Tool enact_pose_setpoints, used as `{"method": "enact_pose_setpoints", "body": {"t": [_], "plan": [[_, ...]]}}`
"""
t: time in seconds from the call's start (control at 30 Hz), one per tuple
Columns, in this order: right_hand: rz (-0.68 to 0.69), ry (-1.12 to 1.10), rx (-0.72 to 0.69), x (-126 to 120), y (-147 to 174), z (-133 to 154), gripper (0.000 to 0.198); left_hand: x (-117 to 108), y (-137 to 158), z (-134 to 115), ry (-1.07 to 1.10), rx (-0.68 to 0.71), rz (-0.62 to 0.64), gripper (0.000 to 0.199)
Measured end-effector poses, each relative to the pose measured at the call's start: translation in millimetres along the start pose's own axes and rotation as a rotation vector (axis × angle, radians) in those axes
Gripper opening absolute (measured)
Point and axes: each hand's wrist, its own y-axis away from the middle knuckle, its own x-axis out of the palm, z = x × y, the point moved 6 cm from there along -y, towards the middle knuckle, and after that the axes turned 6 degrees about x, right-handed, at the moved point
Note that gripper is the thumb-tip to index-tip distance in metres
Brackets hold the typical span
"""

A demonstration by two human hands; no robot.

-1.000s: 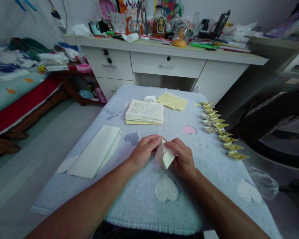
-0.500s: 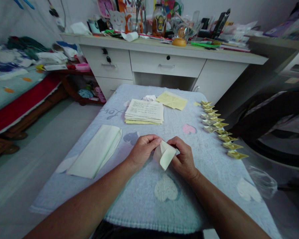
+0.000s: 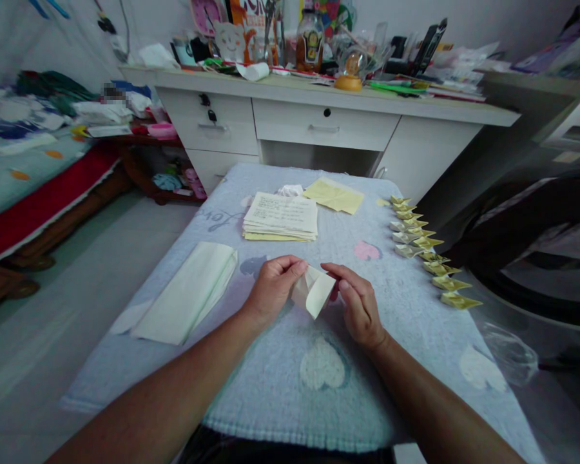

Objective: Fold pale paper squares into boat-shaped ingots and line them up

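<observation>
Paper (image 3: 319, 290) is between my hands, over the cloth (image 3: 265, 393). Left hand (image 3: 272, 287) pinches its upper-left side; right hand (image 3: 361, 306) is by the right edge, can't tell if gripping. Risks: uneven pull could skew the crease; loose pinch, flaps could open.

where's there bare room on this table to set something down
Free: cloth between the right hand and the folded paper boats, and between the forearms. Crowded: the far middle, with paper stack, crumpled paper and yellow sheet.
</observation>
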Motion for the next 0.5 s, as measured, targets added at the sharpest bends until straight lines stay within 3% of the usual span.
{"method": "enact_pose_setpoints", "body": {"t": [0.2,0.5], "plan": [[0.038,-0.060,0.246,7.4,-5.4,-15.1,0.028,-2.4,0.5,-11.4,-0.215,0.110,0.006,0.025],[0.011,-0.214,0.351,7.2,-6.1,-25.0,0.028,7.7,1.1,-4.8,-0.092,0.075,0.146,0.027]]}}
